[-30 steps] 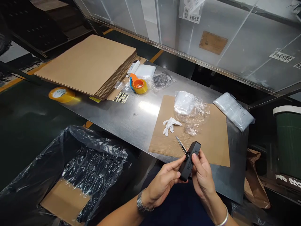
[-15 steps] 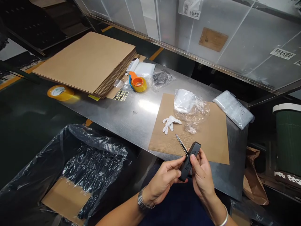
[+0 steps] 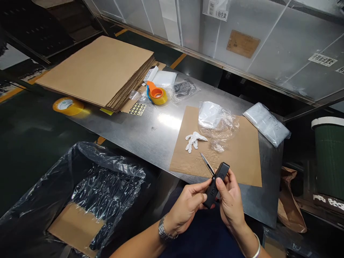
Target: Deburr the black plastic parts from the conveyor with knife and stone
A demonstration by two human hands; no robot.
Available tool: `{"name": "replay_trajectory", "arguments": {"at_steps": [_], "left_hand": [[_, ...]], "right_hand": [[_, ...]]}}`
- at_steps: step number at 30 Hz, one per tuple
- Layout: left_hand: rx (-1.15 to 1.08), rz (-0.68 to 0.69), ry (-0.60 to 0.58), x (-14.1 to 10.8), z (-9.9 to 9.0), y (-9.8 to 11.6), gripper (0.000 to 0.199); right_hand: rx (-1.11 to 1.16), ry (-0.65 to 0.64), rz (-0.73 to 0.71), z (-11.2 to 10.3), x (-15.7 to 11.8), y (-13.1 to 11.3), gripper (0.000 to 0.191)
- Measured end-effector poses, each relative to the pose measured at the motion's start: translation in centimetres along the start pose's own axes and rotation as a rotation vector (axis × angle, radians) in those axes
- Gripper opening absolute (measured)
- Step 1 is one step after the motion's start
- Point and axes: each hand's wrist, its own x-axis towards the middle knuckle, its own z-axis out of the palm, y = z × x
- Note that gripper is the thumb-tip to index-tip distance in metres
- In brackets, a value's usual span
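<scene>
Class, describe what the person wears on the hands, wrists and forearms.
Left hand: no glove; a silver metal-link watch or bracelet on the wrist. Right hand: also gloveless; a plain, smooth, pale bangle at the wrist. No sleeves show on either forearm.

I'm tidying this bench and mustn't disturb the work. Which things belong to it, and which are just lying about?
In use:
- Black case, held by the left hand and right hand
- Slim pointed metal tool, at the left fingertips

Apparently just lying about:
- White glove
- Orange tape dispenser
- Sticker sheet
- Cardboard stack
</scene>
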Motion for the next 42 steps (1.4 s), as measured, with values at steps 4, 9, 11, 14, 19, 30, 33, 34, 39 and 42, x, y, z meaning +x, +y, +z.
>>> {"name": "replay_trajectory", "arguments": {"at_steps": [4, 9, 11, 14, 19, 30, 33, 34, 39, 42], "left_hand": [[-0.026, -0.006, 0.018, 0.2, 0.0, -0.2, 0.041], [-0.07, -0.014, 0.034, 0.5, -0.3, -0.7, 0.037], [-0.076, -0.012, 0.041, 0.6, -0.3, -0.9, 0.035], [-0.057, -0.009, 0.065, 0.7, -0.3, -1.1, 0.037], [0.05, 0.044, 0.111, 0.2, -0.4, -1.3, 0.039], [0.272, 0.17, 0.084, -0.1, -0.5, -0.7, 0.041], [0.35, 0.195, 0.055, 0.5, -1.1, -1.0, 0.045], [0.407, 0.206, 0.062, 0.9, -1.4, -1.2, 0.048], [0.717, 0.329, 0.244, 4.9, -4.2, -3.7, 0.05], [0.617, 0.375, 0.313, 8.4, -7.1, -5.9, 0.042]], "right_hand": [[0.007, 0.004, -0.005, 0.1, -0.1, 0.0, 0.054], [0.009, 0.025, 0.003, 0.0, -0.3, 0.4, 0.059], [0.008, 0.028, 0.002, -0.1, -0.2, 0.5, 0.06], [0.068, 0.015, 0.026, -0.4, 0.1, 0.6, 0.053], [0.241, -0.078, 0.171, -0.7, 0.7, 0.2, 0.038], [0.372, -0.106, 0.292, -0.8, 1.3, 0.3, 0.039], [0.344, -0.105, 0.269, -0.8, 2.0, 0.7, 0.04], [0.311, -0.094, 0.243, -0.7, 2.4, 1.1, 0.042], [-0.203, 0.018, -0.049, 0.1, 5.3, 5.4, 0.056], [-0.425, 0.032, -0.166, 0.0, 8.9, 7.7, 0.054]]}}
